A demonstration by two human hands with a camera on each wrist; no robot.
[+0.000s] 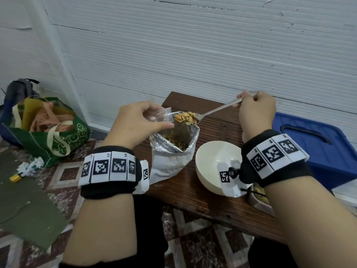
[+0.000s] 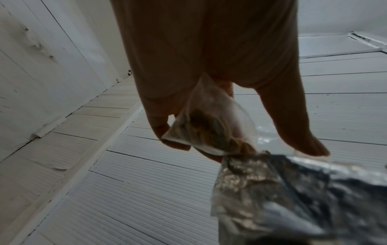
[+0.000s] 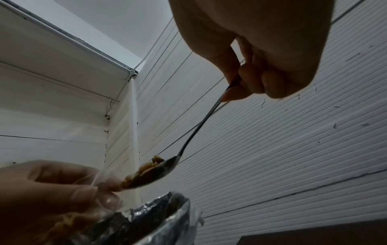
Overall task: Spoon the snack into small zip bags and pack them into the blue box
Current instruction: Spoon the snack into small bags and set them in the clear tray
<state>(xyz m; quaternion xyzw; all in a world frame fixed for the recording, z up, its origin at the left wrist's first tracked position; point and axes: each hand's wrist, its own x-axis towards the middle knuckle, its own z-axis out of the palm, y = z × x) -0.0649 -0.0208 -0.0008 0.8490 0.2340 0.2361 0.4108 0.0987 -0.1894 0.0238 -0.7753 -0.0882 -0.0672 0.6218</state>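
My left hand (image 1: 142, 120) pinches a small clear zip bag (image 1: 161, 116) by its mouth, just above the open foil snack pouch (image 1: 173, 151). In the left wrist view the zip bag (image 2: 211, 127) holds some snack. My right hand (image 1: 255, 111) grips the handle of a metal spoon (image 1: 218, 108). The spoon's bowl is heaped with golden snack pieces (image 1: 185, 118) and sits at the zip bag's mouth. From the right wrist the spoon (image 3: 159, 169) points toward my left fingers (image 3: 83, 194). The blue box (image 1: 318, 149) stands at the right, lid on.
A cream bowl (image 1: 214, 165) sits on the dark wooden table (image 1: 202, 200) beside the pouch. A metal tray with snack (image 1: 258, 200) shows under my right wrist. A green shopping bag (image 1: 50, 128) and a backpack (image 1: 17, 91) lie on the floor at left.
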